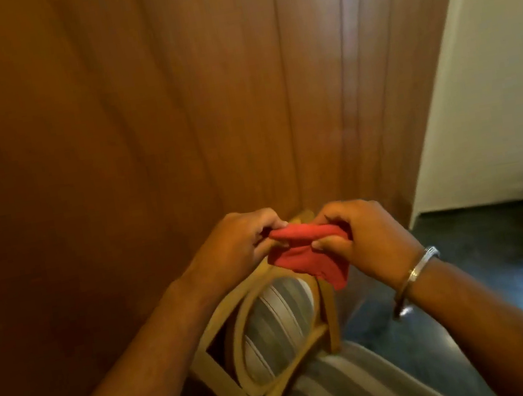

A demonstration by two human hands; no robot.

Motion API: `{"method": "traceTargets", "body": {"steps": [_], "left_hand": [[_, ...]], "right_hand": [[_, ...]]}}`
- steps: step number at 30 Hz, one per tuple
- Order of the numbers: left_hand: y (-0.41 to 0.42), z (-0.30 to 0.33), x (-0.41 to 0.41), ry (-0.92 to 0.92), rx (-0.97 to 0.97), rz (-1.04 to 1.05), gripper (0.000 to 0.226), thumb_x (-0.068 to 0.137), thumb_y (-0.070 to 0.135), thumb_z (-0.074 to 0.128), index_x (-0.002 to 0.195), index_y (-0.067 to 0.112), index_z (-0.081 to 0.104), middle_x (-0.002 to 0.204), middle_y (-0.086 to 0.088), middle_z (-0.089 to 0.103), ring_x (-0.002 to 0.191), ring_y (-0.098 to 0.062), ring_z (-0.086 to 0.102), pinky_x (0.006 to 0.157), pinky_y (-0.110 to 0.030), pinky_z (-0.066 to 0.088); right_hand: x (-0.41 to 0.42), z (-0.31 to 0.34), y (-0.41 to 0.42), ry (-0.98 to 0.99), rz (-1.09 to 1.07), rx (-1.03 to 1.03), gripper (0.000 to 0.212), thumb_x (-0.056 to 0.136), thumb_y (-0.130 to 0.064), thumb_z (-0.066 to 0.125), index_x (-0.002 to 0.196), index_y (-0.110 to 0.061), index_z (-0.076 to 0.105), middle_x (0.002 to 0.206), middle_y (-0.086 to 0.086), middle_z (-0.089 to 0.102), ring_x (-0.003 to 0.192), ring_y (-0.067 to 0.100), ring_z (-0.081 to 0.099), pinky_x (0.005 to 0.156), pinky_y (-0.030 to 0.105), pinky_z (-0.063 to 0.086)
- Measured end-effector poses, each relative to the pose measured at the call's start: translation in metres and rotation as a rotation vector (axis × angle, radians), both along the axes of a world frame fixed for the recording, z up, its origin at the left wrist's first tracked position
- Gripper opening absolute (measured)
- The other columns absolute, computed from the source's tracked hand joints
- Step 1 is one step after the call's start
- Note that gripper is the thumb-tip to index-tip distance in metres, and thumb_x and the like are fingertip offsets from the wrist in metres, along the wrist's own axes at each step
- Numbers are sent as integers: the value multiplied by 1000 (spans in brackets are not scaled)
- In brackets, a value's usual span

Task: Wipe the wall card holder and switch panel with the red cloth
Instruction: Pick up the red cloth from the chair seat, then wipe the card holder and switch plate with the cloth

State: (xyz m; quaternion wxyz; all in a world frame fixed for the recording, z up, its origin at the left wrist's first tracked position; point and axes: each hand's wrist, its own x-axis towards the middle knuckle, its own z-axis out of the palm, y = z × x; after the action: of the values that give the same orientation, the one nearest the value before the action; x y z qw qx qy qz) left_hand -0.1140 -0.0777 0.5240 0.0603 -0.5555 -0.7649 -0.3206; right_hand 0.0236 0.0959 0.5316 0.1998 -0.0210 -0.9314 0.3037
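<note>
Two bare forearms reach up from the lower corners of the frame and meet at centre, just below the middle. The left hand pinches the left end of the red cloth, its fingers curled together and clamped on the fabric. The right hand grips the right end, thumb pressed under a fold and fingers closed over the top; a metal bangle circles its wrist at centre right.

The cloth is a small, soft piece in a flat coral red, bunched into a thick roll between the two hands, with a loose flap hanging below the right thumb toward lower centre. No pattern or stain can be made out on it; the picture is slightly blurred.

Directly beneath the hands, in the lower centre, stands a wooden chair with an oval backrest and grey-and-white striped upholstery.

Behind it, brown wood panelling fills the left and centre of the frame. A dark, glossy floor shows at lower right, and a pale wall rises at upper right.
</note>
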Motion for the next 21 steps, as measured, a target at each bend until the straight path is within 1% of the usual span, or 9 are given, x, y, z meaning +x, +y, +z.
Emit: {"method": "traceTargets", "body": {"steps": [3,5,7,9,12,14,17,19,21], "left_hand": [[-51,55,7,80,79,97,15,88,24,72,101,18,71,99,13,71,90,3,66,77,-22,54],[-88,79,14,86,142,171,21,85,26,73,104,17,71,96,15,69,90,5,65,76,-15,51],[-132,95,26,58,231,279,23,82,25,75,104,21,70,94,17,69,90,2,67,77,-15,51],[-179,105,41,21,341,388,22,79,22,77,99,29,69,90,17,71,87,3,67,76,-14,50],[-237,112,63,-25,475,497,24,79,17,73,97,31,67,93,23,71,86,4,66,75,-13,51],[-279,116,82,-25,566,581,23,79,17,72,98,30,68,92,21,72,85,2,67,75,-15,52],[-343,122,111,-3,701,693,22,83,18,69,100,31,68,92,16,73,87,-1,66,74,-17,52],[-382,125,130,18,746,754,22,85,19,67,101,34,68,94,17,72,89,-1,67,73,-16,52],[-417,130,144,35,769,812,25,85,21,67,100,41,70,96,16,73,92,-3,68,74,-17,53]], "right_hand": [[-18,50,-31,103,132,3,13,76,-32,69,89,-32,65,80,-16,66,75,-3,59,64,16,47],[-30,74,-56,163,223,7,15,77,-27,70,90,-32,66,82,-15,67,77,-3,59,66,16,45],[-42,95,-90,204,340,30,18,78,-23,68,95,-29,67,88,-14,69,81,-1,60,69,14,44],[-52,113,-131,236,463,49,20,79,-20,68,98,-26,67,92,-11,69,84,1,59,72,12,42],[-62,130,-190,279,596,68,21,80,-20,66,100,-25,66,97,-5,67,90,8,58,77,21,43],[-63,140,-236,310,680,61,19,81,-20,66,98,-26,65,96,-6,66,89,8,57,75,21,43],[-58,153,-310,343,805,30,16,81,-20,66,95,-27,64,91,-10,64,83,4,56,66,12,40],[-52,159,-356,365,869,15,16,80,-19,67,94,-27,64,89,-11,64,81,3,56,64,9,38],[-48,165,-395,391,916,14,17,80,-18,67,94,-26,64,89,-11,65,81,3,56,65,8,37]]}}
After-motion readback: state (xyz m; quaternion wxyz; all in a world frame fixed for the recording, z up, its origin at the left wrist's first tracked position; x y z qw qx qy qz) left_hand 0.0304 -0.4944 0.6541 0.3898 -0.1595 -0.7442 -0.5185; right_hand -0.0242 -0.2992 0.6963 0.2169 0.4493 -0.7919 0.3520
